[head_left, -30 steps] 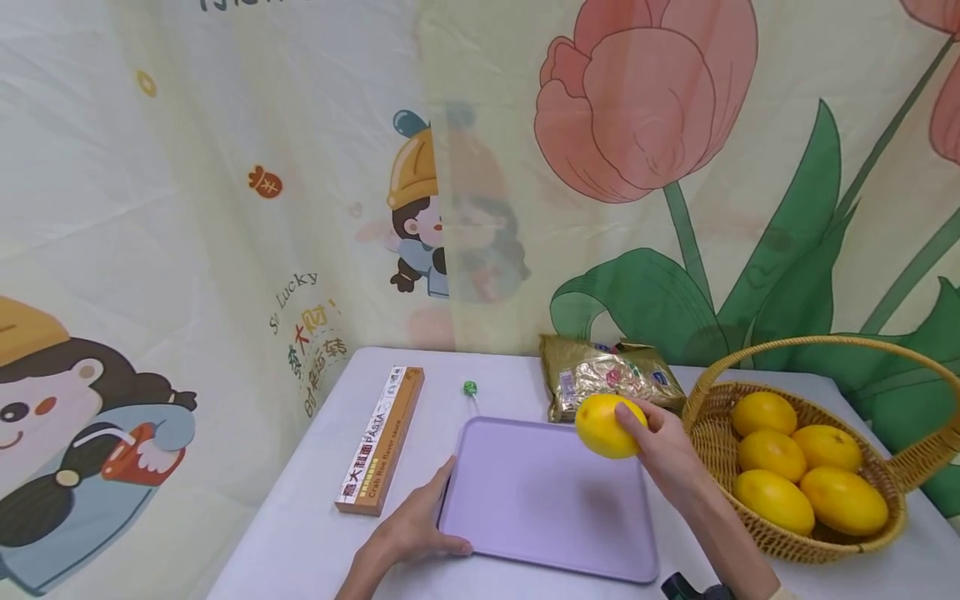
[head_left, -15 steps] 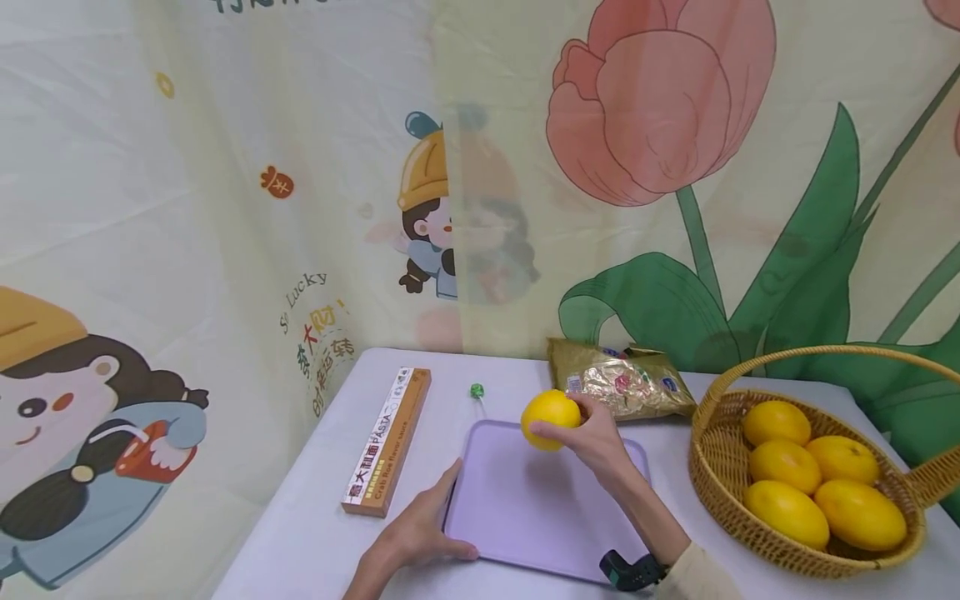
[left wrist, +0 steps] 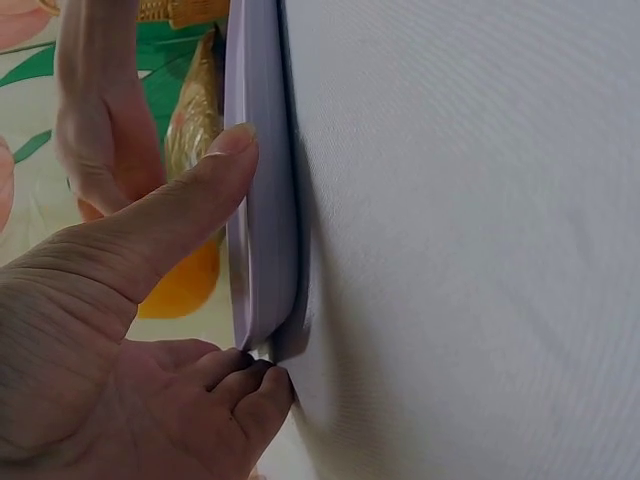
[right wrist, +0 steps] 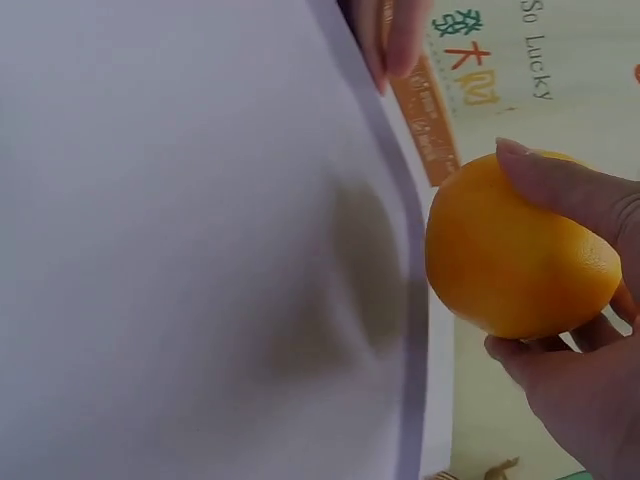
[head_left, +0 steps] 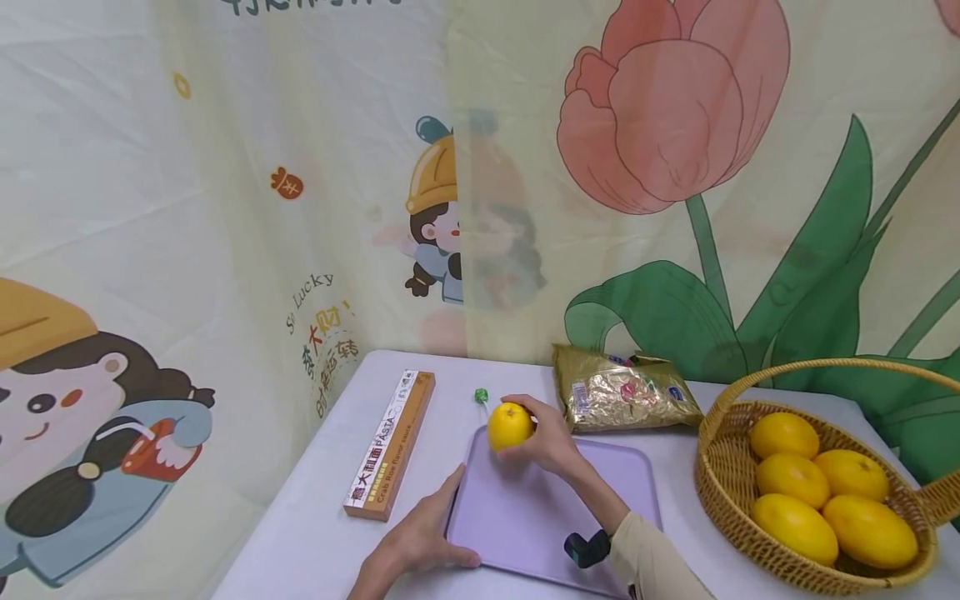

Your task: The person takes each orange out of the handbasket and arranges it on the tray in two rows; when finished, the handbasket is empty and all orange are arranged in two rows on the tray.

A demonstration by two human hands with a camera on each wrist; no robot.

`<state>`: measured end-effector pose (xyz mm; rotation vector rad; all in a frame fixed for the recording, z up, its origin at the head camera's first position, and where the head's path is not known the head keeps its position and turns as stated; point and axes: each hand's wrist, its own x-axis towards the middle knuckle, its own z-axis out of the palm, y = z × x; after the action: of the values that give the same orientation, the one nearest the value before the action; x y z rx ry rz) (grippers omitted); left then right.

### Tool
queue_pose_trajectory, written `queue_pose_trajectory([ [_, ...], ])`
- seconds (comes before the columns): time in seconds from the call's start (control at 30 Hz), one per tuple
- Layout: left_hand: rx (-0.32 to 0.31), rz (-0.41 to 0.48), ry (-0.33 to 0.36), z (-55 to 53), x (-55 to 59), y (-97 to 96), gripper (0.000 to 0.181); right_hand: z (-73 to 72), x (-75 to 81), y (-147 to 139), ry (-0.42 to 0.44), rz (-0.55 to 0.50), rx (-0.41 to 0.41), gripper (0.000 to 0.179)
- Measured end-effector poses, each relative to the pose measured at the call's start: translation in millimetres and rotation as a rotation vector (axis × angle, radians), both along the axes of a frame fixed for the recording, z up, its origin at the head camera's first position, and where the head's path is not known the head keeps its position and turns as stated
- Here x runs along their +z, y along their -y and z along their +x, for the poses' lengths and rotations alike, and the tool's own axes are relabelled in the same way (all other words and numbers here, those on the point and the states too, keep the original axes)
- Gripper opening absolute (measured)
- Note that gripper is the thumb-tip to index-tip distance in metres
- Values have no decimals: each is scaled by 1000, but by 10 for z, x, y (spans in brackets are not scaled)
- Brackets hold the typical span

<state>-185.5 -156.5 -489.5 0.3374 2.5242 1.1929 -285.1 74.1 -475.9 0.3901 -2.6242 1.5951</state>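
Observation:
My right hand [head_left: 546, 440] holds an orange [head_left: 510, 427] between thumb and fingers, over the far left corner of a lilac tray [head_left: 555, 508]. In the right wrist view the orange [right wrist: 515, 255] hangs above the tray, whose surface [right wrist: 230, 260] carries a soft shadow. My left hand [head_left: 420, 537] holds the tray's near left corner. In the left wrist view the thumb of the left hand [left wrist: 130, 330] lies on the near rim and the other fingertips bend against the left side, partly hidden.
A wicker basket [head_left: 712, 483] with several oranges [head_left: 793, 529] stands at the right, its handle arching up. Behind the tray lie a gold foil bag [head_left: 626, 396] and a green-topped lollipop [head_left: 482, 396]. A pasta box [head_left: 392, 446] lies left of the tray.
My right hand has carried the orange leftward and a little lower, from the tray's far right side to its far left corner. The left hand stays at the tray's corner.

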Motion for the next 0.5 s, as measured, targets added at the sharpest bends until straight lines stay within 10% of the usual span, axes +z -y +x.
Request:
queue_pose_trajectory([
  [0.5, 2, 3, -1, 0, -16, 14, 132, -194, -162, 139, -4, 49, 55, 84],
])
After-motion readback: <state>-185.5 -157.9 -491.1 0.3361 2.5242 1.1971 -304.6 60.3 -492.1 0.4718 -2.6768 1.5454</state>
